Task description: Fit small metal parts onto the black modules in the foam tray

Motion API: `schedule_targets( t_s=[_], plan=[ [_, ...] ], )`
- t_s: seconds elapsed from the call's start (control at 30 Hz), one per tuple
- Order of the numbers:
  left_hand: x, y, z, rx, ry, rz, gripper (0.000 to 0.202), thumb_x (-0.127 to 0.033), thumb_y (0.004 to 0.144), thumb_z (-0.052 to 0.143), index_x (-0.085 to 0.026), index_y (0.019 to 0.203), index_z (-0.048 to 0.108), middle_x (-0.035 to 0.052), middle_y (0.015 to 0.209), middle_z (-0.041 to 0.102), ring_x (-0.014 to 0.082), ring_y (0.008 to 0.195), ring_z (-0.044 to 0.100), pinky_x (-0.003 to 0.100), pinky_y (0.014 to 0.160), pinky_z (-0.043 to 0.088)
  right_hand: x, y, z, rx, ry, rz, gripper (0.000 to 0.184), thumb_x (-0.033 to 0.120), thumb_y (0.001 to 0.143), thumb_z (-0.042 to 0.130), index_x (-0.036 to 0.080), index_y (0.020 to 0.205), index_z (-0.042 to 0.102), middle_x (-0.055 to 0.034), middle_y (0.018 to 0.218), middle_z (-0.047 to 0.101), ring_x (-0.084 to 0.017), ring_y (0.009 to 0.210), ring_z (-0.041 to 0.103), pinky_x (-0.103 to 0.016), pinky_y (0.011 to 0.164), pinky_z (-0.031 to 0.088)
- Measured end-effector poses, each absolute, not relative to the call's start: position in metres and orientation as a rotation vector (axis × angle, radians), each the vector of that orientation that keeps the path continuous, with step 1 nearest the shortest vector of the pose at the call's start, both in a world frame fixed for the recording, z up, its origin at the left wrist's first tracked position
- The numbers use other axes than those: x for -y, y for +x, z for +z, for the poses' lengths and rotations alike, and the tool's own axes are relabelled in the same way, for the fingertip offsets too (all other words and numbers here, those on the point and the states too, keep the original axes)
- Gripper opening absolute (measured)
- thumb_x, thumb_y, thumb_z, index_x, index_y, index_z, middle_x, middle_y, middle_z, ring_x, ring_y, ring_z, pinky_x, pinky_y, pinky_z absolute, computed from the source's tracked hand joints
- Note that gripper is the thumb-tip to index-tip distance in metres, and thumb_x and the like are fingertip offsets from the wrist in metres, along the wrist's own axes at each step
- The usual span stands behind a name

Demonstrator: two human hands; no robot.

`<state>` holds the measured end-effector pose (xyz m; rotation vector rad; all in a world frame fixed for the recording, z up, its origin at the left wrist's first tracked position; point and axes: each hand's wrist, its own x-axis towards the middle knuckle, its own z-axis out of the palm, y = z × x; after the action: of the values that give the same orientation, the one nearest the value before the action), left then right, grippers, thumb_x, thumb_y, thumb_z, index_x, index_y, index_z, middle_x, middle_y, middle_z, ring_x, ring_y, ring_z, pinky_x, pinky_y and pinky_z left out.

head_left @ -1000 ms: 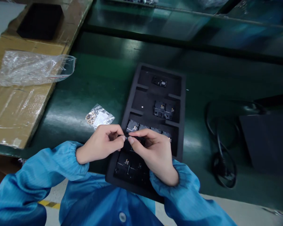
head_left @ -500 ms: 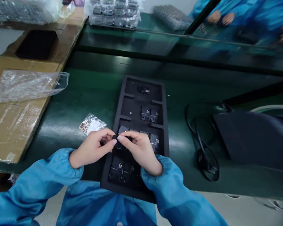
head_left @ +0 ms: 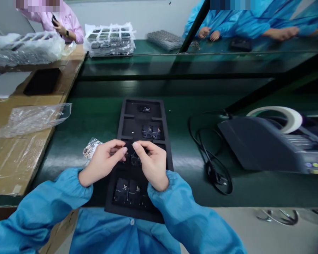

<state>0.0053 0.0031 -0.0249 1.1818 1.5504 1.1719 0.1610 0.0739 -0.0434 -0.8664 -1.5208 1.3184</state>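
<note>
Directly under both hands (head_left: pixel 129 160), the black foam tray (head_left: pixel 166 141) of small parts (head_left: pixel 151 131).

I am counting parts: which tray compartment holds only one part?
The farthest compartment of the black tray, away from the hands: one small part lies alone there. The next compartment holds two.

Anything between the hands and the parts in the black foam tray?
Nothing visible. Both the left hand and right hand are already over the black foam tray, fingertips meeting above a small black part in its third compartment. The foil bag lies off to the left, outside the tray.
</note>
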Motion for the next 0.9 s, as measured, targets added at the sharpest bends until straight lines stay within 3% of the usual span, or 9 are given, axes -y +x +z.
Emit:
schedule_targets(
  t_s=[0.1, 0.17, 0.2, 0.27, 0.4, 0.63, 0.9],
  plan=[
    [-0.04, 0.01, -0.017, -1.538, 1.184, 1.196, 0.024, -0.036, 0.091, 0.064, -0.015, 0.102, 0.064, 0.0005, 0.067, 0.068, 0.0145, 0.063, 0.067, 0.026, 0.066, 0.054, -0.096, 0.179, -0.046, 1.472, -0.787, 1.363, 0.03, 0.04, 0.092, 0.072, 0.02, 0.114, 0.071, -0.0078, 0.112, 0.071, -0.026, 0.099, 0.068, -0.036, 0.086, 0.058],
    [-0.07, 0.004, -0.017, -1.576, 1.227, 1.146, 0.023, -0.034, 0.09, 0.064, -0.014, 0.101, 0.064, 0.0, 0.064, 0.066, 0.0133, 0.057, 0.064, 0.024, 0.06, 0.052, -0.12, 0.2, -0.057, 1.403, -0.796, 1.327, 0.047, 0.045, 0.092, 0.07, 0.021, 0.131, 0.06, -0.0109, 0.128, 0.064, -0.026, 0.101, 0.067, -0.037, 0.082, 0.059],
    [-0.085, -0.001, -0.019, -1.618, 1.265, 1.093, 0.021, -0.031, 0.09, 0.063, -0.013, 0.1, 0.064, 0.0002, 0.064, 0.065, 0.0125, 0.055, 0.062, 0.023, 0.057, 0.05, -0.133, 0.212, -0.065, 1.372, -0.855, 1.232, 0.049, 0.046, 0.091, 0.07, 0.021, 0.131, 0.058, -0.0119, 0.127, 0.064, -0.025, 0.097, 0.068, -0.037, 0.079, 0.059],
    [-0.113, -0.013, -0.024, -1.732, 1.363, 0.921, 0.017, -0.024, 0.09, 0.06, -0.012, 0.101, 0.065, 0.0003, 0.063, 0.064, 0.0111, 0.053, 0.06, 0.021, 0.055, 0.047, -0.159, 0.236, -0.087, 1.419, -1.043, 0.988, 0.044, 0.049, 0.087, 0.068, 0.016, 0.116, 0.065, -0.0113, 0.105, 0.07, -0.026, 0.093, 0.068, -0.039, 0.081, 0.057],
    [-0.149, -0.027, -0.033, -1.779, 1.497, 0.594, 0.014, -0.016, 0.083, 0.066, -0.012, 0.095, 0.071, -0.0002, 0.057, 0.064, 0.0103, 0.046, 0.056, 0.021, 0.049, 0.041, -0.186, 0.266, -0.124, 1.437, -1.176, 0.916, 0.04, 0.051, 0.081, 0.064, 0.014, 0.094, 0.067, -0.0104, 0.081, 0.068, -0.027, 0.074, 0.065, -0.041, 0.073, 0.055],
    [-0.17, -0.018, -0.039, -1.805, 1.594, 0.392, 0.013, -0.015, 0.081, 0.068, -0.014, 0.092, 0.076, -0.0026, 0.049, 0.061, 0.0111, 0.042, 0.057, 0.021, 0.048, 0.04, -0.185, 0.265, -0.132, 1.626, -1.213, 0.9, 0.032, 0.044, 0.082, 0.058, 0.016, 0.093, 0.069, -0.0071, 0.077, 0.068, -0.023, 0.064, 0.061, -0.036, 0.066, 0.05],
    [-0.179, -0.013, -0.05, -1.844, 1.741, 0.226, 0.014, -0.015, 0.085, 0.063, -0.015, 0.093, 0.075, -0.0007, 0.055, 0.066, 0.0123, 0.048, 0.063, 0.021, 0.057, 0.045, -0.185, 0.264, -0.13, 1.714, -1.251, 0.83, 0.031, 0.038, 0.083, 0.051, 0.017, 0.092, 0.071, -0.0063, 0.075, 0.069, -0.023, 0.063, 0.062, -0.034, 0.065, 0.046]
  ],
)
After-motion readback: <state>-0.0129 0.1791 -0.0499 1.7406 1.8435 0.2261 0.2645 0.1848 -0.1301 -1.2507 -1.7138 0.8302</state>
